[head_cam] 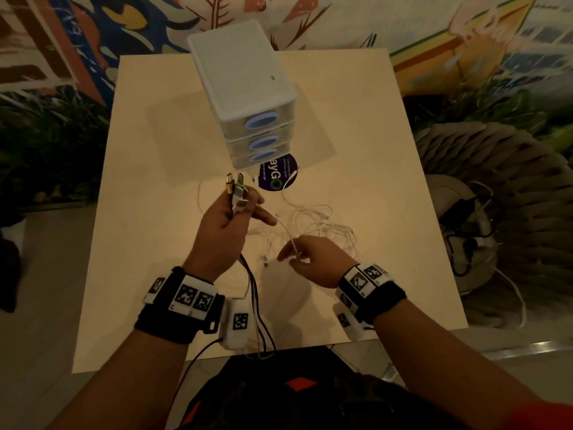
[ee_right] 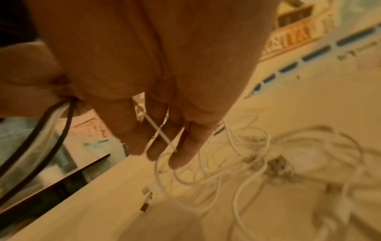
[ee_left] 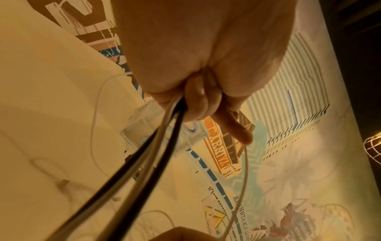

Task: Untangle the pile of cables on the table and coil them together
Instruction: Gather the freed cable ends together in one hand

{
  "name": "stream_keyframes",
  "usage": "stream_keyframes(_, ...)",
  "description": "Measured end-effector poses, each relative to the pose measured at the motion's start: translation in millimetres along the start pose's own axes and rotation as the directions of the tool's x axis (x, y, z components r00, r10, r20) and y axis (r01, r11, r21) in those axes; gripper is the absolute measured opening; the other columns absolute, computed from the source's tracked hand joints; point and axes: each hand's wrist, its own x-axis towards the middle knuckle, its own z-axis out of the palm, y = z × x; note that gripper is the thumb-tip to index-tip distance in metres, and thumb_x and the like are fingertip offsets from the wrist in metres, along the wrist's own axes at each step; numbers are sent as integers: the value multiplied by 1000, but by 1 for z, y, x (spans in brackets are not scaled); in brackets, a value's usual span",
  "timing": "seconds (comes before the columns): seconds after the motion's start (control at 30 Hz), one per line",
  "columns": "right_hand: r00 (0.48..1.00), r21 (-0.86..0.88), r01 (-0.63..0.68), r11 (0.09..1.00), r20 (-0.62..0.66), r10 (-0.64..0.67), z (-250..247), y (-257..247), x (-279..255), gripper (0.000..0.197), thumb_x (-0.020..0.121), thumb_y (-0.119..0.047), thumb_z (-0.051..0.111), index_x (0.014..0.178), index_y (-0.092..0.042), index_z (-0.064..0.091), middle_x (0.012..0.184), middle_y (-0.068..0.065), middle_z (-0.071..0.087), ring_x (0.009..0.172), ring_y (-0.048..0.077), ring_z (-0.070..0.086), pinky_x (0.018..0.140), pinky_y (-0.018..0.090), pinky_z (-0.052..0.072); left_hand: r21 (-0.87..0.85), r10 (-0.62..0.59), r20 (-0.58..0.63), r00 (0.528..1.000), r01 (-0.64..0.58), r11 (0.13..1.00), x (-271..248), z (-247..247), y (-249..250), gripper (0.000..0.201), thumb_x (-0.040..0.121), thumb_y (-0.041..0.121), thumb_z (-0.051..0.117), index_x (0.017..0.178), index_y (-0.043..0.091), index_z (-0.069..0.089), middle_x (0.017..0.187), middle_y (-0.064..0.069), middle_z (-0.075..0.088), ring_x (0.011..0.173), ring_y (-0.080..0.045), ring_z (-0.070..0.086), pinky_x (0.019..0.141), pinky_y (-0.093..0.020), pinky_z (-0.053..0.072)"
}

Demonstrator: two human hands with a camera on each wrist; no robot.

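My left hand [head_cam: 231,212] grips a bundle of cable ends above the table; their plugs [head_cam: 236,190] stick up past the fingers. Black and white cables [head_cam: 255,305] hang from this fist over the near table edge; the left wrist view shows the cables [ee_left: 156,146] leaving the curled fingers. My right hand [head_cam: 305,257] pinches a thin white cable [head_cam: 286,232] that runs up to my left index finger. In the right wrist view this white cable [ee_right: 159,130] crosses my fingers. A tangle of white cables [head_cam: 316,226] lies on the table just beyond my right hand.
A white three-drawer plastic box [head_cam: 245,88] stands at the table's back middle, beside a round dark sticker [head_cam: 276,178]. The square beige table [head_cam: 387,181] has its near edge close to my wrists. A woven seat with dark cables [head_cam: 465,231] lies to the right.
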Motion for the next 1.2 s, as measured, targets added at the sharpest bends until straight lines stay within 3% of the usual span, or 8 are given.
stream_keyframes(0.17,945,-13,-155,988,-294,145,-1,20,5,28,99,-15,54,120,-23,69,116,3,67,106,23,63,93,30,47,-14,-1,21,1000,1,1000,-5,7,11,21,108,17,43,108,-1,53,92,-33,68,44,6,53,62,-51,36)
stream_keyframes(0.33,842,285,-121,951,-478,251,-12,37,8,20,101,-24,55,110,-28,72,101,-2,75,91,17,72,83,33,56,-12,22,21,1000,-22,1000,-5,11,11,23,108,11,43,113,-10,53,101,-35,66,45,6,54,61,-26,33)
stream_keyframes(0.47,833,758,96,645,-416,364,-25,33,8,21,106,-13,49,101,-14,70,90,6,75,88,25,75,79,37,60,78,47,18,999,-48,996,-4,8,5,22,107,16,50,122,6,62,92,-19,74,49,11,53,56,-34,35)
stream_keyframes(0.57,852,852,149,502,-368,372,-38,25,7,23,107,-11,46,107,-4,68,90,11,73,88,29,75,75,32,61,111,39,32,999,-42,993,0,7,-3,22,107,15,49,124,15,64,89,-15,75,53,10,55,60,-14,39)
stream_keyframes(0.87,912,950,177,257,-257,320,-47,6,12,22,107,-11,45,104,-5,65,81,6,71,80,27,75,72,32,62,538,-248,191,950,110,836,14,11,-64,26,101,14,54,101,32,73,94,9,77,54,5,57,49,-13,36)
stream_keyframes(0.97,923,967,190,168,-234,306,-52,2,12,22,107,-10,43,105,-4,63,78,5,72,78,24,75,73,33,63,573,-269,213,939,103,813,15,18,-81,26,96,13,61,99,36,75,101,12,76,79,-1,66,62,-10,41)
stream_keyframes(1.1,939,978,176,116,-202,280,-56,1,14,22,107,-11,42,106,-4,63,80,5,72,79,25,75,73,33,63,443,-182,138,974,104,891,15,33,-89,31,90,31,68,122,34,70,114,13,75,106,-8,67,92,-31,52)
stream_keyframes(1.2,960,981,127,150,-160,232,-57,-2,17,22,106,-14,44,108,-4,64,85,8,73,83,26,75,76,35,63,389,-107,180,978,29,921,13,39,-88,36,84,36,80,118,38,66,105,18,74,99,1,68,87,-24,53)
